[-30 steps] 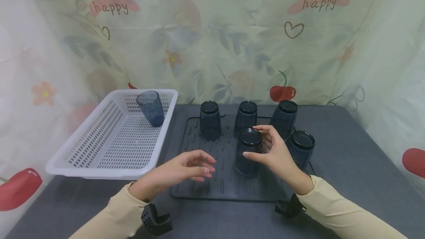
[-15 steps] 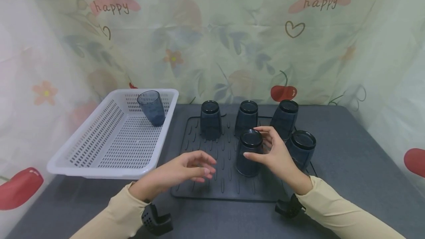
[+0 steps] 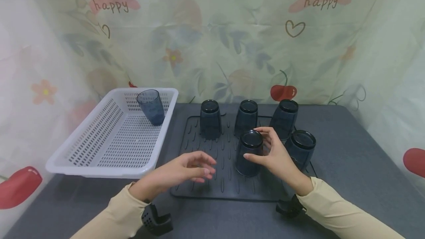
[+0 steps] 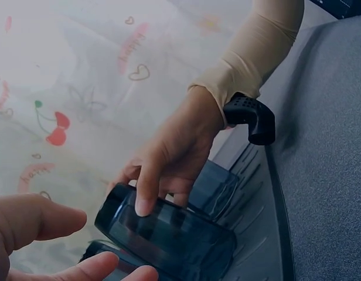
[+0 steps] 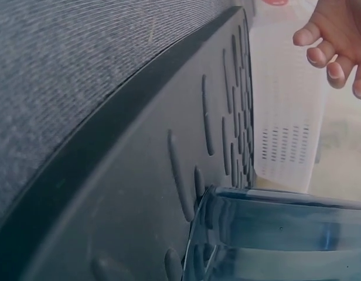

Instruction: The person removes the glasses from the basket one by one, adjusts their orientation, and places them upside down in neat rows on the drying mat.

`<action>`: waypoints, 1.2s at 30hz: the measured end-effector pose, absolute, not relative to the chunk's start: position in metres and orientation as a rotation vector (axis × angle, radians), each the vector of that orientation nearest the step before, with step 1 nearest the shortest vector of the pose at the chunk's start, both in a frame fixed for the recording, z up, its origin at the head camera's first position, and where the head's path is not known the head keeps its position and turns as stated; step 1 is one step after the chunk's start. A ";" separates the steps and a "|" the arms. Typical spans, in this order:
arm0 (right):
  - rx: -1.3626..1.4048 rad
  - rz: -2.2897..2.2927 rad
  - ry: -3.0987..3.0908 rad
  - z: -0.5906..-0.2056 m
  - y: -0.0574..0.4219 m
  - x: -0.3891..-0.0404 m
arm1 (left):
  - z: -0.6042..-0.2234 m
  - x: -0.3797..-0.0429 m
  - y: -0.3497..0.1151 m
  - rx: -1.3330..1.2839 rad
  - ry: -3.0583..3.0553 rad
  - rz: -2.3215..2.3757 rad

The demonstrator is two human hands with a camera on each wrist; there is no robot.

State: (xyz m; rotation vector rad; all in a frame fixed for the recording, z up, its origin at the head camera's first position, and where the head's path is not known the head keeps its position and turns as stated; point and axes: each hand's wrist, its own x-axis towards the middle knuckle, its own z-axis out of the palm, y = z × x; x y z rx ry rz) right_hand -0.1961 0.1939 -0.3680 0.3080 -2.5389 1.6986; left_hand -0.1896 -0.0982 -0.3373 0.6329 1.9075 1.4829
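Observation:
My right hand (image 3: 279,158) grips an upside-down dark blue glass tumbler (image 3: 246,163) on the front part of the black drying mat (image 3: 212,191), thumb on the near side and fingers behind. The left wrist view shows the thumb pressed on this tumbler (image 4: 174,234) from across. In the right wrist view the tumbler's rim (image 5: 198,234) is down at the ridged mat. My left hand (image 3: 186,167) hovers over the mat's left part, fingers loosely bent, holding nothing. Behind stand more inverted tumblers: a left one (image 3: 210,121), a middle one (image 3: 245,119) and a right one (image 3: 284,119).
Another inverted tumbler (image 3: 301,148) stands right behind my right wrist. At the left, a white plastic basket (image 3: 99,173) holds one tumbler (image 3: 151,108), leaning with its mouth up. A patterned curtain (image 3: 206,47) closes off the back of the grey table (image 3: 348,150).

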 end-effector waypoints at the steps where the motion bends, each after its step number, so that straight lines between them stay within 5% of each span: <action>1: 0.308 1.700 -2.542 -0.368 0.194 -0.196 | -0.337 -0.190 -0.098 0.632 1.907 1.482; 15: 0.327 1.671 -2.567 -0.370 0.196 -0.197 | -0.320 -0.193 -0.109 0.696 2.010 1.442; 29: 0.324 1.674 -2.566 -0.372 0.196 -0.197 | -0.243 -0.213 -0.143 0.701 2.311 1.594; 36: 0.318 1.662 -2.583 -0.370 0.197 -0.197 | -0.234 -0.234 -0.161 0.680 2.490 1.803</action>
